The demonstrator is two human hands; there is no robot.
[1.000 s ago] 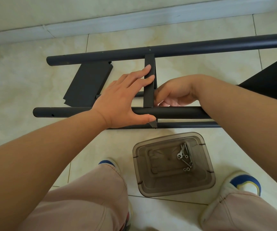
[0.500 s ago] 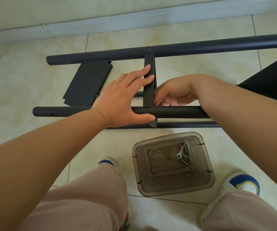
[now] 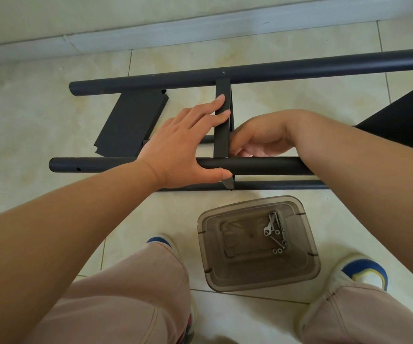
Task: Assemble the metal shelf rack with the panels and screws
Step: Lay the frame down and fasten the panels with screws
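The half-built shelf rack lies on its side on the tiled floor, its near tube [image 3: 262, 165] and far tube [image 3: 250, 72] running left to right with an edge-on panel [image 3: 221, 135] standing between them. The left hand [image 3: 185, 147] is spread flat, fingers straight against the panel's top edge and thumb laid along the near tube, bracing rather than gripping. The right hand [image 3: 260, 139] is curled in just behind the panel; it seems to be working a fastener there, but whether it pinches anything cannot be told. The risk, as I judge it, is the panel sliding off its hole so a screw cross-threads or drops. A loose panel [image 3: 132, 125] lies to the left, and the spare screws [image 3: 276, 232] sit in the plastic tub [image 3: 309, 266]
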